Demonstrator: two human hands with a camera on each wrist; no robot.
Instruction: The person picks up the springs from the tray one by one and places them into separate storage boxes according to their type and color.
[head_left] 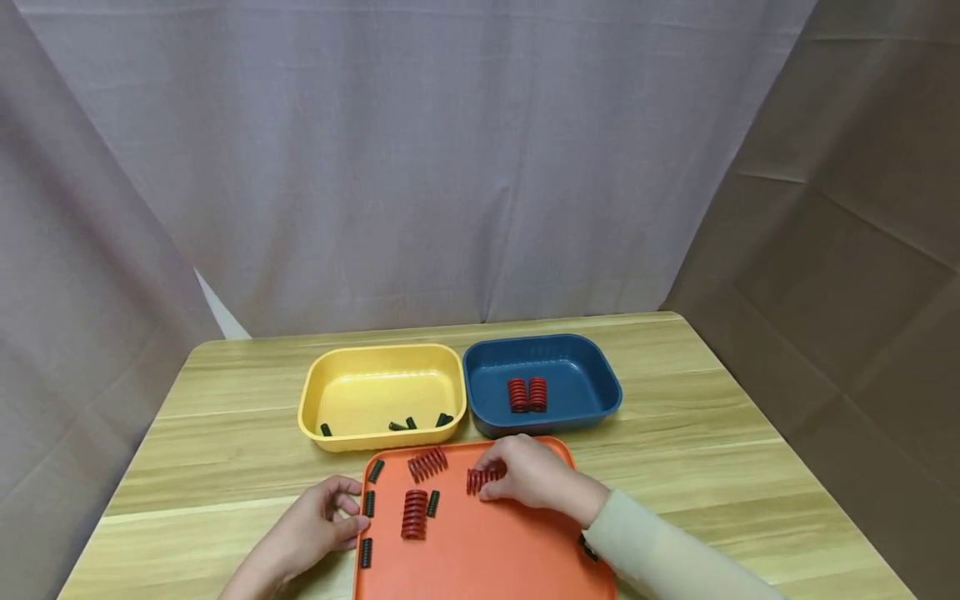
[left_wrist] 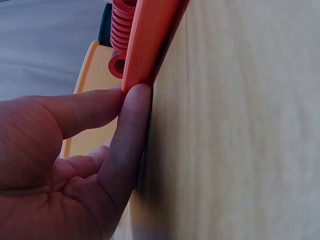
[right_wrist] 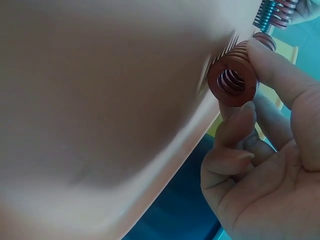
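Note:
My right hand (head_left: pixel 528 475) pinches a red coil spring (head_left: pixel 480 481) over the upper part of the orange tray (head_left: pixel 480 558). In the right wrist view the spring (right_wrist: pixel 232 80) shows its round open end, with thumb and fingers on its sides. At the tray's left edge, my left hand (head_left: pixel 322 521) grips the rim (left_wrist: pixel 137 55) between thumb and finger. Two more red springs lie on the tray: one tilted near the back (head_left: pixel 427 464), one lengthwise (head_left: pixel 414 514) left of the middle. Small black springs (head_left: pixel 366 552) lie along its left side, another black spring (head_left: pixel 433 503) beside the lengthwise red one.
Behind the tray stands a yellow bin (head_left: pixel 382 350) with several black springs in it. To its right, a dark blue bin (head_left: pixel 577 379) holds two red springs (head_left: pixel 527 395). Another black spring (head_left: pixel 588 547) lies by the right sleeve. Curtains (head_left: pixel 480 167) hang behind the wooden table (head_left: pixel 720 467).

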